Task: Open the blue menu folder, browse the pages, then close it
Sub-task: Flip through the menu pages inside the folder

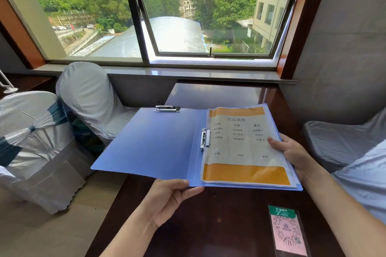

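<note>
Fingers of my left hand are pinching the near edge of the blue menu folder, thumb on top close to the spine, the rest tucked underneath. My right hand is gripping the far right edge, its thumb pressing down on the top menu page, so both hands are closed on the folder and keeping it lifted, just above the dark desk, lying open and tilted slightly toward me.

I am judging that opening is done and browsing is starting: the first sleeved page, with orange bands and three price columns, is facing up, held at the spine by the metal clip. Next I am expecting to need the right thumb to slide under that page's free edge and turn it leftward across the clip onto the bare inner cover, while the left hand steadies the folder.

Nearby, a QR code card is lying on the desk at the lower right, well apart from the folder. Beyond, covered chairs are standing to the left, near the hanging cover but not touching it, as far as I can tell. Farther off, the window is showing trees and buildings.
</note>
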Demonstrator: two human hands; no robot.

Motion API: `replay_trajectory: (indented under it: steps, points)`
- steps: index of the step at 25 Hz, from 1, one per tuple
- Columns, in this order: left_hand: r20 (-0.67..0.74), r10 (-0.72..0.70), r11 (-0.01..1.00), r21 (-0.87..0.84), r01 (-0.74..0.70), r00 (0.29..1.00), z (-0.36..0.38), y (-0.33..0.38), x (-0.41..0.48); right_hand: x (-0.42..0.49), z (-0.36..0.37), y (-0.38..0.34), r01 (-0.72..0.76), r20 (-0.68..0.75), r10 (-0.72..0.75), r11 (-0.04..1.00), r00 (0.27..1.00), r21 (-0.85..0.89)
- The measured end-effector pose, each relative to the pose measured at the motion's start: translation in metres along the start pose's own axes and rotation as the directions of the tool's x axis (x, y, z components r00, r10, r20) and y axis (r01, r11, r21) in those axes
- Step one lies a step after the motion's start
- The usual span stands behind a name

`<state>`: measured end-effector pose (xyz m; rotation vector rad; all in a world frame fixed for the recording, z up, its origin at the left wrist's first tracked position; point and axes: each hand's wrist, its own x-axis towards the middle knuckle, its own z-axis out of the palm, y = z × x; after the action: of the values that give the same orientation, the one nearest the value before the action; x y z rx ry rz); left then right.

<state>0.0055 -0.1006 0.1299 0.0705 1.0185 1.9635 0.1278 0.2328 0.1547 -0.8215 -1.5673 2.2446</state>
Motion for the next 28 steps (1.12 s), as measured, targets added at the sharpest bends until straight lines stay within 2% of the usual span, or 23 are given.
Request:
replay_trajectory:
  steps: [4, 9, 11, 12, 13, 14, 15, 17, 19, 20, 22, 26, 28]
  points:
    - [-0.01, 0.105, 0.994, 0.013, -0.105, 0.994, 0.0, -0.004, 0.001, -0.011, -0.007, -0.005, 0.009, 0.087, -0.011, 1.0, 0.996, 0.022]
    - [-0.073, 0.105, 0.993, 0.053, -0.101, 0.992, -0.001, 0.001, 0.008, -0.029, -0.007, 0.007, 0.076, -0.037, -0.076, 0.997, 0.996, -0.005]
    - [-0.12, 0.086, 0.996, 0.049, -0.08, 0.989, -0.001, 0.002, 0.011, -0.036, -0.001, 0.013, 0.126, -0.073, -0.139, 0.979, 0.988, -0.162]
    - [-0.143, 0.08, 0.996, 0.036, -0.076, 0.986, 0.0, 0.003, 0.013, -0.039, 0.002, 0.017, 0.177, -0.109, -0.218, 0.938, 0.97, -0.298]
    - [-0.161, 0.079, 0.997, 0.02, -0.077, 0.984, 0.001, 0.002, 0.015, -0.044, 0.006, 0.021, 0.236, -0.133, -0.333, 0.849, 0.933, -0.473]
    - [-0.175, 0.082, 0.996, 0.001, -0.084, 0.981, 0.002, 0.002, 0.017, -0.05, 0.01, 0.026, 0.287, -0.111, -0.462, 0.704, 0.88, -0.649]
    - [-0.191, 0.087, 0.996, -0.019, -0.092, 0.978, 0.002, 0.001, 0.019, -0.057, 0.015, 0.031, 0.329, -0.029, -0.564, 0.522, 0.825, -0.787]
    - [-0.21, 0.094, 0.994, -0.041, -0.105, 0.973, 0.004, -0.001, 0.022, -0.068, 0.027, 0.043, 0.316, 0.15, -0.621, 0.167, 0.77, -0.934]
    - [-0.212, 0.094, 0.993, -0.052, -0.107, 0.973, 0.005, -0.003, 0.023, -0.075, 0.04, 0.051, 0.234, 0.219, -0.593, -0.054, 0.775, -0.971]
    - [-0.211, 0.094, 0.993, -0.056, -0.108, 0.973, 0.005, -0.003, 0.024, -0.076, 0.046, 0.054, 0.195, 0.224, -0.57, -0.112, 0.791, -0.974]
    - [-0.201, 0.099, 0.991, -0.067, -0.114, 0.975, 0.007, -0.003, 0.024, -0.075, 0.051, 0.056, 0.153, 0.212, -0.539, -0.153, 0.815, -0.976]
    - [-0.174, 0.104, 0.99, -0.073, -0.118, 0.979, 0.009, -0.003, 0.023, -0.07, 0.051, 0.06, 0.145, 0.199, -0.475, -0.147, 0.858, -0.978]
    - [-0.176, 0.101, 0.991, -0.072, -0.115, 0.979, 0.009, -0.003, 0.025, -0.067, 0.053, 0.062, 0.16, 0.189, -0.451, -0.103, 0.872, -0.982]
